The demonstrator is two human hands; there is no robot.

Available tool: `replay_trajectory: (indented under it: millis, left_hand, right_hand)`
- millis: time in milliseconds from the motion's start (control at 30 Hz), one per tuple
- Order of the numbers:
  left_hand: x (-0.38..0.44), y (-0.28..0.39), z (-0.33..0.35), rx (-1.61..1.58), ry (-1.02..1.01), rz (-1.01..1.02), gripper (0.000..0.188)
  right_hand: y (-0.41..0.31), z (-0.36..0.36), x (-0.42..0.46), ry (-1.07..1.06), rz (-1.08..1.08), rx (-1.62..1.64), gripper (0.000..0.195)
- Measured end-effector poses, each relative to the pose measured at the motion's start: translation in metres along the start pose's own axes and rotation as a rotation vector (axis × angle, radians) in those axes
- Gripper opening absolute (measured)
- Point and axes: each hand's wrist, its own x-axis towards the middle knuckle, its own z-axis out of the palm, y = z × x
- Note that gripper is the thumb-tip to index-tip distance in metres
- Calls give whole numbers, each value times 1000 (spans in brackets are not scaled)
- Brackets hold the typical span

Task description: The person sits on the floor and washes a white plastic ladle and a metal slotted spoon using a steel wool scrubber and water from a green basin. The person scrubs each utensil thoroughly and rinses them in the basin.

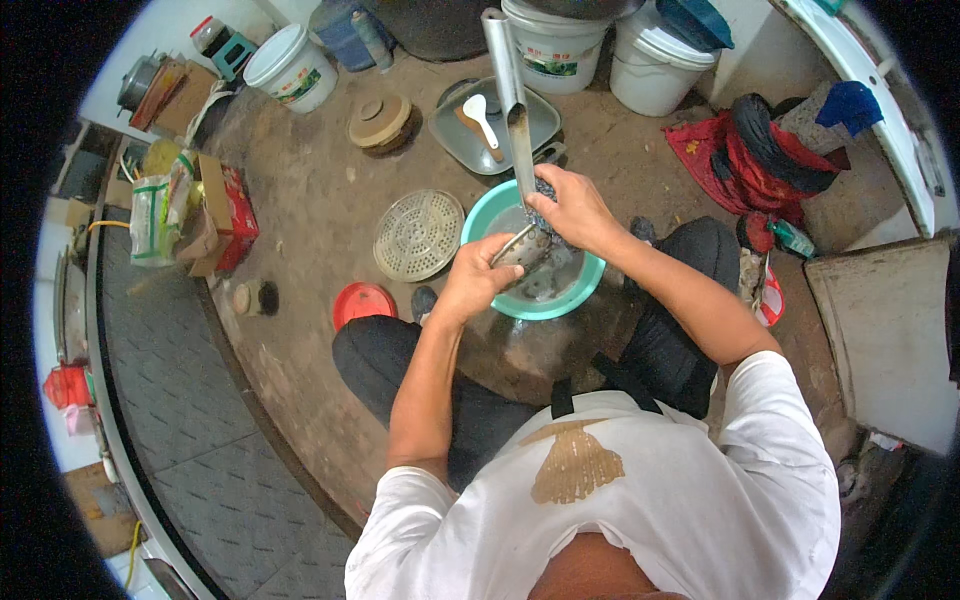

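Over a turquoise plastic basin (551, 306) of cloudy water, I hold a perforated metal skimmer (529, 253). Its long hollow handle (510, 82) points away from me. My left hand (480, 277) grips the rim of its bowl, thumb on top. A dark grey scrubber (546, 191), perhaps steel wool, is in my right hand (579, 208), pressed near where handle and bowl meet. The fingers of that hand also lie against the handle. Part of the scrubber is hidden under my fingers. The basin stands on the floor between my feet.
Left of the basin lie a round perforated steamer plate (419, 235) and a red plastic lid (364, 302). Beyond it sit a pan (446, 135) holding a white rice paddle (480, 118), a wooden lid (379, 121) and white buckets (555, 52). Red cloth (720, 161) lies at right.
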Motion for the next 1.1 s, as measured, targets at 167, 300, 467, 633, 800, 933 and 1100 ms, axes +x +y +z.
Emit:
replay_trajectory:
  millis: [167,300,467,633,800,933,1100]
  left_hand:
    - [1,4,-4,-28,-10,-23,39]
    - [-1,6,-4,-33,-28,-29,38]
    - [-2,10,-6,-56,-83,-62,38]
    - [1,11,-9,101,-157,-23,38]
    - [0,16,-3,116,-112,-73,38]
    - [-1,7,0,34,-45,-97,36]
    - [-1,6,3,12,10,-8,36]
  right_hand:
    - [20,-16,10,-320,211,760,48]
    - [13,-30,11,-536,150,436,53]
    - [6,-38,21,-664,165,285,50]
    - [16,-30,23,-614,185,331,43]
    - [20,-17,19,-427,94,175,37]
    - [5,-11,12,-204,25,-106,37]
    - [-2,14,-3,177,-99,-146,39]
